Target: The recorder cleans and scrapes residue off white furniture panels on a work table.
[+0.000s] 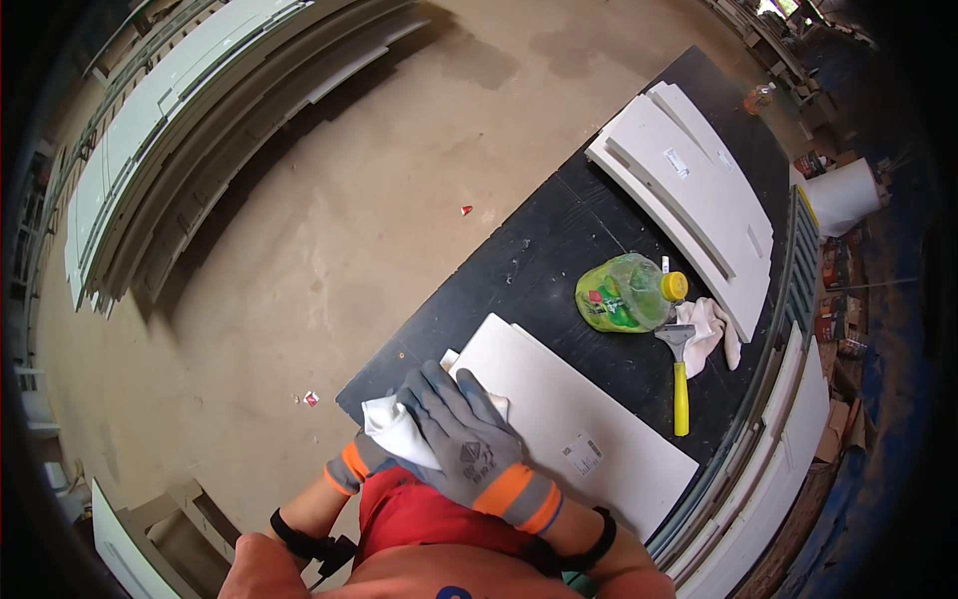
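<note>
My right hand (461,444), in a grey glove with an orange-banded cuff, lies palm down over a bunched white cloth (394,427). Its fingers run side by side across the near left end of a white board (589,429), and the cloth shows on both sides of them. Only the cuff and part of my left hand (367,456) come into sight; the cloth and right hand cover its fingers, so its grip is hidden. The board has a printed label and rests on a black-topped table (539,250).
On the table stand a clear bottle (624,295) of green liquid with a yellow cap, a yellow-handled scraper (681,369), a pinkish-white rag (704,339) and stacked white panels (689,180). A large panel stack (200,140) stands far left. More boards (758,479) lean along the right.
</note>
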`<state>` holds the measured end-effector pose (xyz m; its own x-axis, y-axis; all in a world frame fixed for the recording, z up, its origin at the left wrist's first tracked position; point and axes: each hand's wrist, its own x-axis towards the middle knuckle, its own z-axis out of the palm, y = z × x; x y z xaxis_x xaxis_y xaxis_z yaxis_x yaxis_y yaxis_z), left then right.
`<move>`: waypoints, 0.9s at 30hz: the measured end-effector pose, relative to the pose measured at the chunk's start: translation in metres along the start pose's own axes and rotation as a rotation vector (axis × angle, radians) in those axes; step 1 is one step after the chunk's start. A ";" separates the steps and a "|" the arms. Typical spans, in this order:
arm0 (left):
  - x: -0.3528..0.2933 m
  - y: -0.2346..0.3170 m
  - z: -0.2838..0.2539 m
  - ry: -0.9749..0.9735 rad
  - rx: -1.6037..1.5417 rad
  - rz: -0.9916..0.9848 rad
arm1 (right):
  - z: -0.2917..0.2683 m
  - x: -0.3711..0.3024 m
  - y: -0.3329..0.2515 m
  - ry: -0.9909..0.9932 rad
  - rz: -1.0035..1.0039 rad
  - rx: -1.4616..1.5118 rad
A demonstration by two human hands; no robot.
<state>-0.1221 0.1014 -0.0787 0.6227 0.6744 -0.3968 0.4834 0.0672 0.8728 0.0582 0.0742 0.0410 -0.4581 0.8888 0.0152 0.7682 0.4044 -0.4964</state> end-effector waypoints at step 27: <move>-0.032 0.002 -0.039 0.006 -0.359 0.284 | -0.037 -0.113 0.007 0.126 0.254 0.325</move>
<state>-0.1653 0.1085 -0.0534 0.6957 0.7070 -0.1269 0.0496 0.1289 0.9904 0.1323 -0.0152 0.0681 -0.1988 0.9789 -0.0467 0.6595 0.0984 -0.7453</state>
